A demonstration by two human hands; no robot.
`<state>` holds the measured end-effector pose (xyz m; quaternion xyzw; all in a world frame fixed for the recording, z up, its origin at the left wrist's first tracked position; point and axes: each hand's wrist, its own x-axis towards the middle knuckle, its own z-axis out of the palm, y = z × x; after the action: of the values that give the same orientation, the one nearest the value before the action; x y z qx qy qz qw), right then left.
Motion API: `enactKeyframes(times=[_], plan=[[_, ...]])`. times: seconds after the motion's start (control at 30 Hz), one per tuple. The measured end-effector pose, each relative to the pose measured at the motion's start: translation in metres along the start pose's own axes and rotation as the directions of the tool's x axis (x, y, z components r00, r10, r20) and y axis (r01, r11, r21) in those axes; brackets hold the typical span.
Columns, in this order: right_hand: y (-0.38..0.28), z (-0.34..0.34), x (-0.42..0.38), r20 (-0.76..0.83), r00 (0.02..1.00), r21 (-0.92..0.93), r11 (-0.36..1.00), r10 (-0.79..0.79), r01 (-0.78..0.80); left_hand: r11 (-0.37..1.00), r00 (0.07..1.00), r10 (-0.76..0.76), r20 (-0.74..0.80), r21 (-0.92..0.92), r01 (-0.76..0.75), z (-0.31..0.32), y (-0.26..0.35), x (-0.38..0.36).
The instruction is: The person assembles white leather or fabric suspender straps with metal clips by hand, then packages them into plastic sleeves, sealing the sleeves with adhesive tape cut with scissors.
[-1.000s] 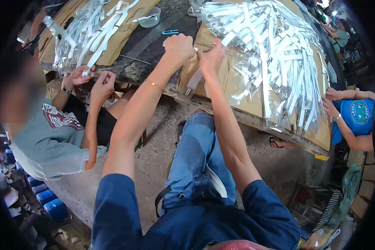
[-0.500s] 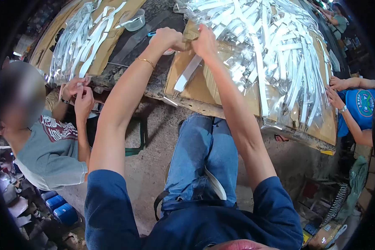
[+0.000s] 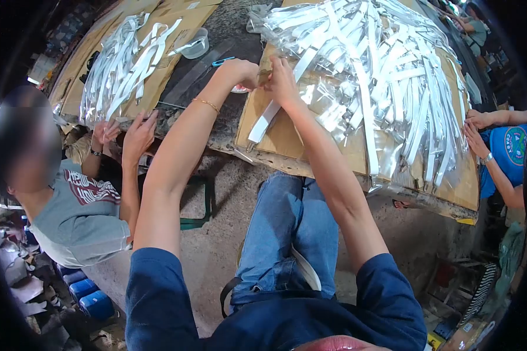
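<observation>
At the far left, a co-worker in a grey printed T-shirt point(image 3: 79, 202) sits by the dark, worn table point(image 3: 235, 23), with both hands raised close to its edge; what these fingers hold, if anything, is too small to tell. Beyond these hands, a loose heap of flat white straps point(image 3: 122, 69) lies upon a brown cardboard sheet point(image 3: 173, 14). To the right of this sheet there is a small clear plastic tub point(image 3: 200, 45), and then a small bright blue object point(image 3: 222, 61) lies near the person's wrist.

The person's left hand point(image 3: 239, 72) is bent at the wrist, with its fingers curled inward and mostly hidden, so one cannot tell how closed the grip is or what it has. A white and red object point(image 3: 239, 89) shows partly beneath it.

Just beside, the right hand point(image 3: 281, 81) has bent fingers turned toward the left one; its grip, also, cannot be told. A single flat white strap point(image 3: 264, 123) lies slanted on the cardboard below this hand, one end near the table's front edge.

Farther right spreads a large pile of white straps in clear plastic point(image 3: 392, 79). At the right edge, another co-worker in a blue shirt point(image 3: 505, 151) has both hands by the pile.
</observation>
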<state>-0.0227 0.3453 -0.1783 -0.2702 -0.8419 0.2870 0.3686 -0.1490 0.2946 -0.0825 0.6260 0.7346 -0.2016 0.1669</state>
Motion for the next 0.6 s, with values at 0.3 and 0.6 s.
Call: enactKeyframes(times=[0.3,0.6], plan=[[-0.001,0.003,-0.005,0.006,0.999,-0.033,0.999,0.037,-0.037,0.972,0.92,-0.191,-0.341,0.067,0.227,0.01,0.024,-0.018],[-0.006,0.001,-0.005,-0.001,0.998,-0.058,0.997,0.056,-0.056,0.924,0.93,-0.093,-0.355,0.318,0.214,0.024,0.014,-0.018]])
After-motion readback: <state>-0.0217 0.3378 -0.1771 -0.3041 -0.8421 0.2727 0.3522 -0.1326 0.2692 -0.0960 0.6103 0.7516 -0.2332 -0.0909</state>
